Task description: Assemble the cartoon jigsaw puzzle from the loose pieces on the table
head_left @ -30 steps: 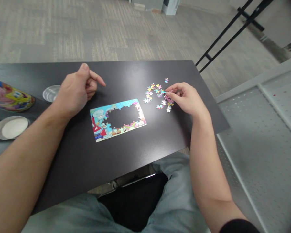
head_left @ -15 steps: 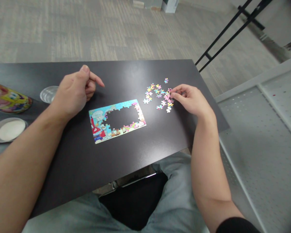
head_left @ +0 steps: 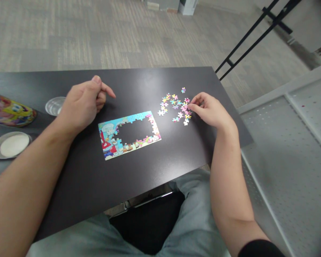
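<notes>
1. Puzzle border [head_left: 109, 140]: laid flat on the table between the hands, left of the loose pieces. Thin, oblong, glossy-coloured; cartoon figures are printed in blue, red, pink and cream. Outer edges straight, inner edge knobbed and notched; the dark tabletop is seen through the middle.
2. Loose pieces [head_left: 186, 111]: small, interlocking shapes, mostly pink, yellow and pale blue, spread in a ragged cluster at right. One single piece [head_left: 183, 90] is set apart on the far side.
3. Right hand [head_left: 209, 110]: placed at the cluster's right edge, thumb and forefinger nearly closed; whether a piece is gripped cannot be told.
4. Left hand [head_left: 86, 101]: held half curled, forefinger extended, beyond the border's far left corner; nothing is seen in it, though the palm is hidden.
5. Table [head_left: 139, 178]: dark, smooth, faintly reflective.
6. Printed cylinder [head_left: 12, 110], far left: cut off by the view.
7. Clear round dish [head_left: 53, 106]: partly hidden by the left hand.
</notes>
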`<state>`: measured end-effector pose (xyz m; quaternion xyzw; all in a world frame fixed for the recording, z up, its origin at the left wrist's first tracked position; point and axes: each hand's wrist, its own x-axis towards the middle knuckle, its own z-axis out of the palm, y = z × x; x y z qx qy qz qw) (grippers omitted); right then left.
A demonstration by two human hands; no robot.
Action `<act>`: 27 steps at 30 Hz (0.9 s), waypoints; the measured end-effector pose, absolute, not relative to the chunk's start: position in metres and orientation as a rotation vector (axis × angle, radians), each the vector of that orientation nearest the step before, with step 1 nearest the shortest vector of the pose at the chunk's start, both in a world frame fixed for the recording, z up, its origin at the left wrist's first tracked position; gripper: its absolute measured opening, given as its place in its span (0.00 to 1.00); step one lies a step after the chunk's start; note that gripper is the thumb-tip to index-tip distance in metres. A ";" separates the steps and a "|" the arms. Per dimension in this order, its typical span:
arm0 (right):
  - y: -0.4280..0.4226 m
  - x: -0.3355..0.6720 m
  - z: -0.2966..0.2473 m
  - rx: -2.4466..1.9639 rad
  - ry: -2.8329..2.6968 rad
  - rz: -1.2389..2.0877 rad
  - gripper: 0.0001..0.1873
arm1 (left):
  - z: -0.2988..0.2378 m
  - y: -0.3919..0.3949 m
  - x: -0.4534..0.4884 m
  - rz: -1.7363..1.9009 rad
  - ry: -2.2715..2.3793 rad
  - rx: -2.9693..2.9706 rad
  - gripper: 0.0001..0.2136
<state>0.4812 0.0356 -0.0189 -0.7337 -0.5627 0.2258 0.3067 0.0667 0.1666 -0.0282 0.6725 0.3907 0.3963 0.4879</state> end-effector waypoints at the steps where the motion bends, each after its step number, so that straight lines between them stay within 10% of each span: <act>1: 0.037 0.480 -0.019 -1.937 -1.491 0.595 0.07 | -0.028 0.166 0.067 0.962 0.955 1.634 0.32; 27: 0.024 0.501 -0.024 -1.927 -1.514 0.642 0.02 | -0.027 0.166 0.068 0.972 0.975 1.625 0.32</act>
